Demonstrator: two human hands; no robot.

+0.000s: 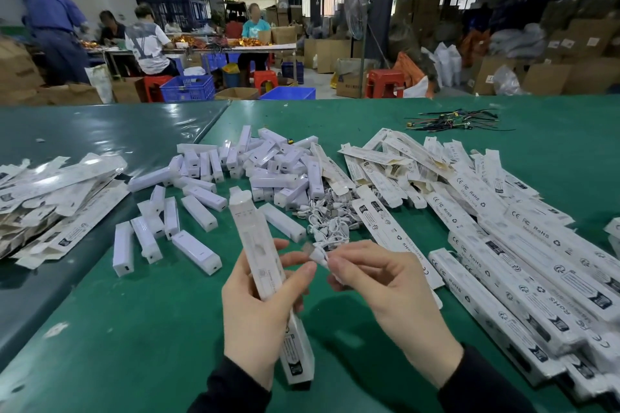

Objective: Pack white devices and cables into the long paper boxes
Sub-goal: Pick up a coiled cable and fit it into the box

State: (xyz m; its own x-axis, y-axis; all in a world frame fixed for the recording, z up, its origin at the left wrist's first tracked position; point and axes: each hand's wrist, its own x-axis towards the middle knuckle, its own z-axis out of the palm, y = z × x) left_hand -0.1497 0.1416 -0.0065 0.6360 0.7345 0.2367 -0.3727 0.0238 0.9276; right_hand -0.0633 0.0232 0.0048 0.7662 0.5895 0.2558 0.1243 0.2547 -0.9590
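Note:
My left hand [258, 308] grips a long white paper box [258, 251] around its middle, tilted with its far end up and its near end close to the green table [141, 345]. My right hand [379, 285] pinches a small white cable [320, 253] between thumb and fingers, just right of the box. A tangle of white cables [327, 216] lies beyond the hands. Several white devices [235, 174] are scattered across the middle of the table.
A stack of filled long boxes [523, 261] fills the right side. Flat unfolded boxes [50, 198] lie at the left. Dark cable ties [453, 122] sit far right. Beyond the table, people work among cartons, blue crates and red stools.

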